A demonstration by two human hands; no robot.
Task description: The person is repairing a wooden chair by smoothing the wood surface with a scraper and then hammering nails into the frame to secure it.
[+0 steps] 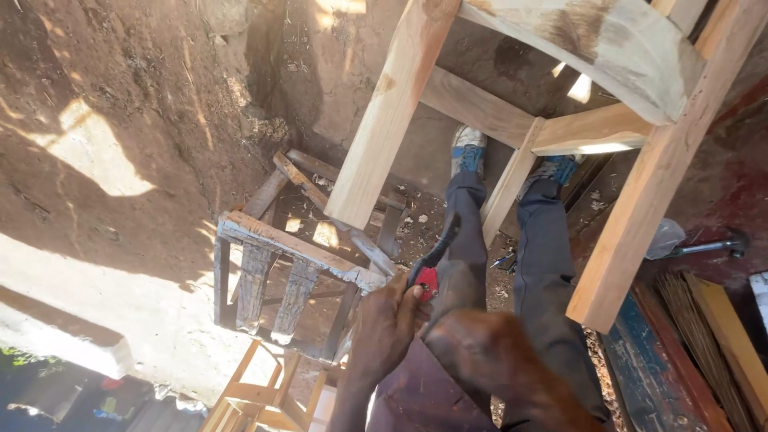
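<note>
In the head view, much is cut off. The right forearm fills the lower middle of the frame, and its hand is hidden, so I cannot tell how those fingers stand. The left hand (390, 320), low and centre, has its fingers curled tight round a tool with a red and black handle (430, 260); the tool's working end is too dark to make out. A pale, rough-sawn wooden chair frame (384, 120) tilts across the upper right, its top cropped. Left of centre sits a weathered grey wooden frame (276, 256) on the dirt floor (120, 120). A metal hammer (712, 245) lies at the right edge.
</note>
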